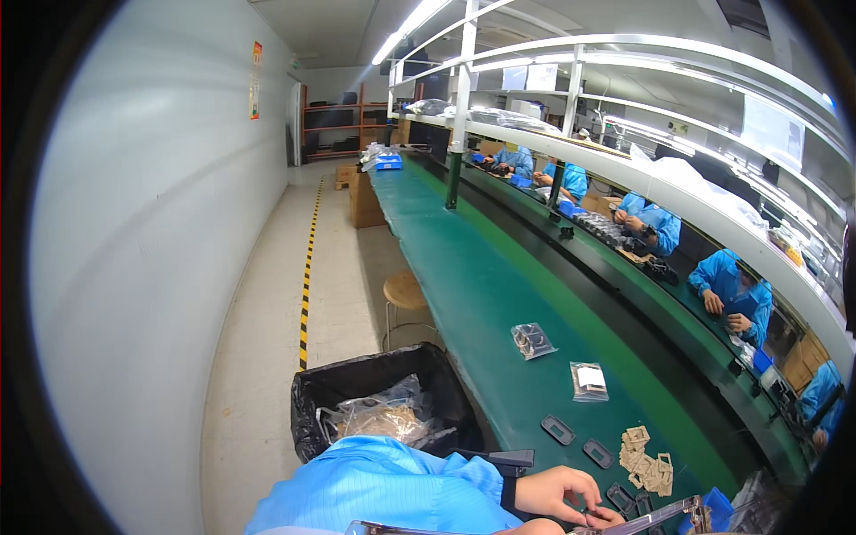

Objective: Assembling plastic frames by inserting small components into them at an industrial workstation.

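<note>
My left hand (555, 492), at the end of a blue sleeve, is bent over the near edge of the green bench, its fingertips pinched together. Against them are the fingers of my right hand (607, 517), mostly cut off and hidden low in the picture. Between the fingertips is a small dark piece (586, 512), too hidden to name. Beside the hands lie black oblong frames with openings, one dark frame (619, 497) closest and another frame (598, 454) farther up. A loose heap of beige cut-out pieces (646, 461) sits to their right.
A bin lined with a black bag (312, 392) holds clear plastic waste left of the bench (464, 267). Two clear packets (532, 341) lie farther up. A blue tray (716, 511) stands near right, a stool (406, 290) at left. Co-workers in blue sit across under a white shelf.
</note>
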`<action>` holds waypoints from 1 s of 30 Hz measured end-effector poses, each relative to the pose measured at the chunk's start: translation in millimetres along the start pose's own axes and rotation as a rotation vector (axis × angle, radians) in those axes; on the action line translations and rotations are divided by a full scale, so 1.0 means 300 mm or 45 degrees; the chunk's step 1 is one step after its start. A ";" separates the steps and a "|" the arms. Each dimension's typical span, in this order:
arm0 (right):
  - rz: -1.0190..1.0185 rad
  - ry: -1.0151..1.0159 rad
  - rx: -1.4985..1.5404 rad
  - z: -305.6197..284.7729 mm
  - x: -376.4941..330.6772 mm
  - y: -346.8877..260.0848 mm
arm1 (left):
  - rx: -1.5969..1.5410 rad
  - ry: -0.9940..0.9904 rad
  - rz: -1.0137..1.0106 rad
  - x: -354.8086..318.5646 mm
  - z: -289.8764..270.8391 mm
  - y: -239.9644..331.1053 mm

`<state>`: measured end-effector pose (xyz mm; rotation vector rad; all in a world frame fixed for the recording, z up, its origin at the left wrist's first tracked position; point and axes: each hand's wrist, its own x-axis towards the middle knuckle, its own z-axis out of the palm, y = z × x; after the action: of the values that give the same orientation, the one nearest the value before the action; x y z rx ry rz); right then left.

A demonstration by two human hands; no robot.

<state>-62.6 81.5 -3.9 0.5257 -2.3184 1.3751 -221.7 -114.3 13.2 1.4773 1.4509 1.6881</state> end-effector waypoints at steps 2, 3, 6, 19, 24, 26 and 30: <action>0.344 0.210 0.346 0.030 -0.056 0.035 | -0.027 -0.029 0.019 0.012 -0.004 -0.024; 0.441 0.245 0.503 0.025 -0.067 0.050 | -0.071 -0.047 0.032 0.019 -0.005 -0.031; 0.705 0.288 0.814 0.009 -0.084 0.087 | 0.062 -0.108 0.123 0.027 -0.018 -0.072; 0.019 0.178 -0.232 -0.081 -0.011 0.038 | -0.479 0.170 -0.202 0.074 0.030 -0.122; -0.063 0.264 -0.295 -0.085 -0.032 0.086 | -0.425 0.130 -0.235 0.091 0.027 -0.086; 0.055 0.396 -0.200 -0.058 -0.066 0.123 | 0.498 0.062 0.284 0.129 -0.005 -0.049; 0.485 0.941 0.534 -0.009 -0.051 0.110 | 1.126 0.025 0.034 0.234 -0.138 -0.196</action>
<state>-65.7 100.4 -35.0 -0.3109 -1.5727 1.8435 -297.9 -51.2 -4.8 1.8819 2.3604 1.0821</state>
